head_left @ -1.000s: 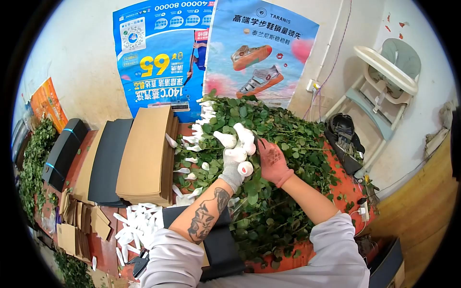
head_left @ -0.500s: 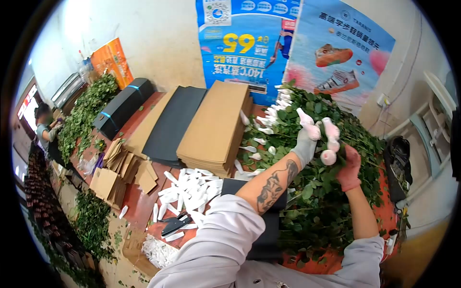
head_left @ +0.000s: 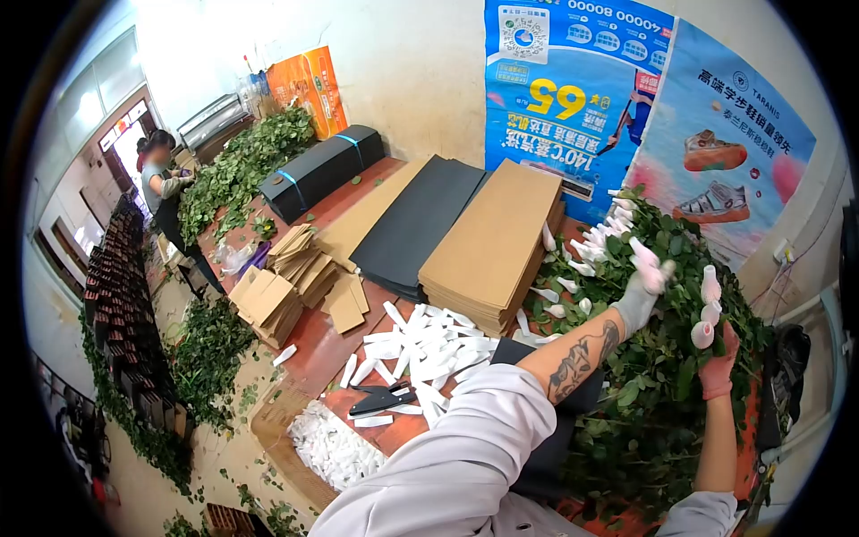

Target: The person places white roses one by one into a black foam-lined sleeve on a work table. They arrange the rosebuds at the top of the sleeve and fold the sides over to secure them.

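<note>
Flowers with pale covers on their tops poke out beyond the left hand, whose grey-white glove seems closed about them, though blur hides the fingertips. Three more covered heads stand in a line just above the right hand; its pink glove appears curled round their stems, partly lost among the leaves. Both bunches are over the heap of leafy stems on the table, with a gap between them.

A good hold here, I judge, sits low on the stems, firm enough to stop slipping yet light enough not to crush them, leaving the covers unsqueezed. Levelling the three heads would make that bunch easier to manage. Leaves look likely to snag, so lifting clear of the heap is safer than dragging sideways. The left sleeve hangs close to the loose white covers and the stapler; a raised elbow avoids sweeping them.
</note>
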`<action>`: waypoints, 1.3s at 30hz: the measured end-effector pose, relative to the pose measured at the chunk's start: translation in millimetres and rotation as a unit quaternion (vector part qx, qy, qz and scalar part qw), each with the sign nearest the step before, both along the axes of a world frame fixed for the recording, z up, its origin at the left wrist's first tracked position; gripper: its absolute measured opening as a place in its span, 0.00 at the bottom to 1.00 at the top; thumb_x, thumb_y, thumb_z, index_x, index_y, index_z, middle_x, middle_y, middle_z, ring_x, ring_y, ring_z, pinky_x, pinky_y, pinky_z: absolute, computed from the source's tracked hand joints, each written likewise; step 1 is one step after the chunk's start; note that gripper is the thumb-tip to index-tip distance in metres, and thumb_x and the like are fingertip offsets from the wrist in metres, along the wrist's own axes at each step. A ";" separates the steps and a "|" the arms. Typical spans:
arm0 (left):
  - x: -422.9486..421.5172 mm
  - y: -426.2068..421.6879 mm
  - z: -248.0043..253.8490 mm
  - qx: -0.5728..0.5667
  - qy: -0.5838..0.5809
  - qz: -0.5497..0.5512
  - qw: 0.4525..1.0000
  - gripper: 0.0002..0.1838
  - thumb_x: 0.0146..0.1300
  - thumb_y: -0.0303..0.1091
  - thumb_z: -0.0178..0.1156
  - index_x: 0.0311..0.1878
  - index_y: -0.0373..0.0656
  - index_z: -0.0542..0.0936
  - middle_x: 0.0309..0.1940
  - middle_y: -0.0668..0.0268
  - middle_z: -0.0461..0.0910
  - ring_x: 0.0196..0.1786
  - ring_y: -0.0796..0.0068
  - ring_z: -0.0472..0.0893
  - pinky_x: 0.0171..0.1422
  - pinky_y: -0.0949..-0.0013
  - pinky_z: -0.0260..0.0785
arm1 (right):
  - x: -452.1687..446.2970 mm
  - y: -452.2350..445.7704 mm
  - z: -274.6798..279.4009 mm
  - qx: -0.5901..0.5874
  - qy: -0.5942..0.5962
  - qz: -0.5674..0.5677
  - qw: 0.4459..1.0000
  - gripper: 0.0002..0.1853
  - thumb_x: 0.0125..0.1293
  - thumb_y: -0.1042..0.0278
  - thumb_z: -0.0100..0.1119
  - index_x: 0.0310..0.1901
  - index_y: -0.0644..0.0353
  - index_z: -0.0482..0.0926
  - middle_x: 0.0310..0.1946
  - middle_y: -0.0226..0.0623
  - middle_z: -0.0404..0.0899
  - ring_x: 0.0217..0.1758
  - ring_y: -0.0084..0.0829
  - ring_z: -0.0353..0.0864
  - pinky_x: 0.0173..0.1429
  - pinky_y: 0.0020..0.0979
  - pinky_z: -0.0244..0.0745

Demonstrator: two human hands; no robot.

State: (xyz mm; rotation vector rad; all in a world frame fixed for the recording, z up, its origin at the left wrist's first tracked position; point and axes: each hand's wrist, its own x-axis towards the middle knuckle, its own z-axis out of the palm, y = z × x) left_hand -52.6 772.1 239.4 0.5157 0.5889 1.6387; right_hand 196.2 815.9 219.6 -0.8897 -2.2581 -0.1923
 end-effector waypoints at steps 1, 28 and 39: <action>8.1 -11.5 18.1 -0.004 0.017 0.005 1.000 0.20 0.62 0.42 0.58 0.55 0.51 0.67 0.44 0.70 0.69 0.43 0.81 0.70 0.43 0.70 0.69 | -7.9 -1.8 5.1 0.024 -0.040 -0.012 0.999 0.38 0.47 0.73 0.65 0.62 0.67 0.61 0.57 0.46 0.67 0.63 0.37 0.64 0.68 0.38 0.57; 21.4 -64.3 7.7 0.101 0.461 0.011 0.881 0.23 0.56 0.27 0.61 0.55 0.38 0.69 0.52 0.65 0.73 0.52 0.77 0.72 0.57 0.70 0.66 | -26.8 -10.5 24.0 -0.017 0.049 0.125 0.991 0.36 0.49 0.59 0.66 0.60 0.61 0.64 0.48 0.41 0.74 0.52 0.39 0.73 0.62 0.35 0.63; 36.1 -81.3 18.5 0.139 0.225 -0.053 0.963 0.14 0.66 0.32 0.50 0.54 0.44 0.66 0.40 0.71 0.72 0.35 0.85 0.74 0.36 0.76 0.72 | -53.2 -61.2 71.5 -0.013 -0.112 -0.059 0.992 0.33 0.45 0.70 0.62 0.57 0.62 0.66 0.48 0.43 0.75 0.47 0.41 0.77 0.50 0.35 0.72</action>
